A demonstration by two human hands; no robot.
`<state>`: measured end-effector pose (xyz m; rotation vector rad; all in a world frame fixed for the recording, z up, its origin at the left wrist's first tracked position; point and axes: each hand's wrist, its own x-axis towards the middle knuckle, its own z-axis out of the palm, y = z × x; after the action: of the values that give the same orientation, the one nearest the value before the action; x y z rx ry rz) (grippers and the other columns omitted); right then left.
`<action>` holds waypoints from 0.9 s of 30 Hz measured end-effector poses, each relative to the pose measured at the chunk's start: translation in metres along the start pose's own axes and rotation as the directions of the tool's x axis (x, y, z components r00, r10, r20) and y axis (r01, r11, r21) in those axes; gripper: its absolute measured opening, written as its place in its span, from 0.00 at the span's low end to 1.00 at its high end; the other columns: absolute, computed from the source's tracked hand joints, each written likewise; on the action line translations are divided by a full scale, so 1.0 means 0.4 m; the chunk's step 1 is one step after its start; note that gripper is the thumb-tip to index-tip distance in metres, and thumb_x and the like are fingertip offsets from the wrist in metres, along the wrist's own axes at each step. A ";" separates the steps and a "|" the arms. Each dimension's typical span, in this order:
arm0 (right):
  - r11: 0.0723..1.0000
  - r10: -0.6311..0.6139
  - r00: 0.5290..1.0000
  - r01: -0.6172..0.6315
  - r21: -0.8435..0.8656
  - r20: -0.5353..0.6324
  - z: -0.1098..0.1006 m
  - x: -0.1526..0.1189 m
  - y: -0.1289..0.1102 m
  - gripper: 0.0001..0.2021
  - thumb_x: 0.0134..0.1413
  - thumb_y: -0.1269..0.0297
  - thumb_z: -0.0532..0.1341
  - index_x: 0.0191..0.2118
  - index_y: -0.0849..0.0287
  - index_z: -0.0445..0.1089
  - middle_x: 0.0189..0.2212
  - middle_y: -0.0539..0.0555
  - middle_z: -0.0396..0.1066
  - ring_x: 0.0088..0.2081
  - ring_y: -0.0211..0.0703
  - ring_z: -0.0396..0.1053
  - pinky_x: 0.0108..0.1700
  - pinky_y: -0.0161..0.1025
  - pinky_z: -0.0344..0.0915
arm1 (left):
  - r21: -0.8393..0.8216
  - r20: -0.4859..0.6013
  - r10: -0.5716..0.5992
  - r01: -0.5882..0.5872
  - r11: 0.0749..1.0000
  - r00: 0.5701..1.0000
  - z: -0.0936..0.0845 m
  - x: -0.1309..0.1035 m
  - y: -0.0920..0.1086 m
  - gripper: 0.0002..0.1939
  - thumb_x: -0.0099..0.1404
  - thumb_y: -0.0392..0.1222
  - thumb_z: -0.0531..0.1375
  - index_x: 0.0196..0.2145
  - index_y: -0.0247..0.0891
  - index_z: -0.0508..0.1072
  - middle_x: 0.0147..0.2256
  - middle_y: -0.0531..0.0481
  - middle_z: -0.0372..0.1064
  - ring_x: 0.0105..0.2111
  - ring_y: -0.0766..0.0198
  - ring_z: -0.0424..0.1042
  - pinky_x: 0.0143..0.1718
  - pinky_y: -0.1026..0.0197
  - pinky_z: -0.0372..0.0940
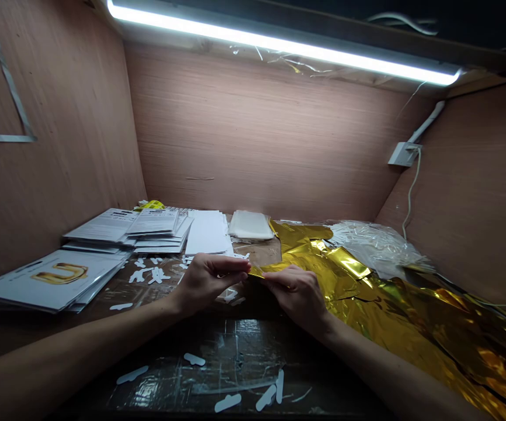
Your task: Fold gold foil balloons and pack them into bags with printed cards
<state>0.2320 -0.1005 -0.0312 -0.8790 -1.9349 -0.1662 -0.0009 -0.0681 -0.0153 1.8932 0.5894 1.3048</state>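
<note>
Currently, gold foil is pinched by the left hand and the right hand. Its visible part is pointed sideways, lengthwise from hand to hand.

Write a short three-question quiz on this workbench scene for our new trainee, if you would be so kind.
1. Which letter is pictured on the nearest packet at left?
2. What shows between the fingertips of the left hand and right hand? (a) white cable (b) gold foil (c) light tube
3. True or false: most of the gold foil lies left of both hands.

Key: 1. U. 2. b. 3. False; it spreads to the right.
</note>
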 end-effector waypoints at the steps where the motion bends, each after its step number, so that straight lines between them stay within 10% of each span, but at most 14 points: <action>1: 1.000 0.002 1.000 -0.002 0.000 0.001 0.000 -0.001 0.000 0.05 0.60 0.70 0.67 0.36 0.53 0.82 0.28 0.51 0.81 0.27 0.42 0.76 0.36 0.39 0.69 | -0.012 0.004 0.006 -0.006 1.000 1.000 -0.001 -0.001 -0.003 0.13 0.59 0.38 0.71 0.43 0.35 0.83 0.41 0.45 0.81 0.41 0.56 0.82 0.48 0.55 0.79; 12: 0.937 0.321 0.943 -0.329 0.117 0.084 -0.008 0.004 0.017 0.05 0.52 0.68 0.70 0.33 0.49 0.84 0.28 0.49 0.81 0.28 0.48 0.80 0.35 0.40 0.75 | -0.148 0.056 -0.076 0.084 0.985 0.996 -0.004 0.004 -0.024 0.26 0.52 0.37 0.75 0.49 0.31 0.80 0.47 0.39 0.79 0.45 0.52 0.81 0.49 0.52 0.78; 19: 0.877 0.441 0.885 -0.460 0.140 0.145 -0.013 0.012 -0.003 0.04 0.49 0.67 0.70 0.32 0.50 0.84 0.28 0.50 0.81 0.30 0.47 0.80 0.36 0.39 0.73 | 0.338 0.097 0.078 -0.106 0.935 0.992 -0.017 -0.002 -0.021 0.16 0.60 0.43 0.71 0.46 0.37 0.83 0.43 0.45 0.81 0.41 0.56 0.82 0.46 0.57 0.77; 27: 0.870 0.444 0.880 -0.469 0.155 0.170 -0.014 0.017 -0.015 0.05 0.46 0.70 0.70 0.29 0.52 0.82 0.26 0.48 0.80 0.29 0.43 0.78 0.35 0.37 0.69 | 0.384 0.143 0.164 -0.207 0.900 0.976 -0.013 -0.011 -0.029 0.10 0.65 0.39 0.67 0.45 0.41 0.83 0.41 0.50 0.81 0.38 0.58 0.82 0.40 0.63 0.76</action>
<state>0.2302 -0.1041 -0.0213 -1.2128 -1.7645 0.3643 -0.0067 -0.0626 -0.0259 2.3888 0.6689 1.2596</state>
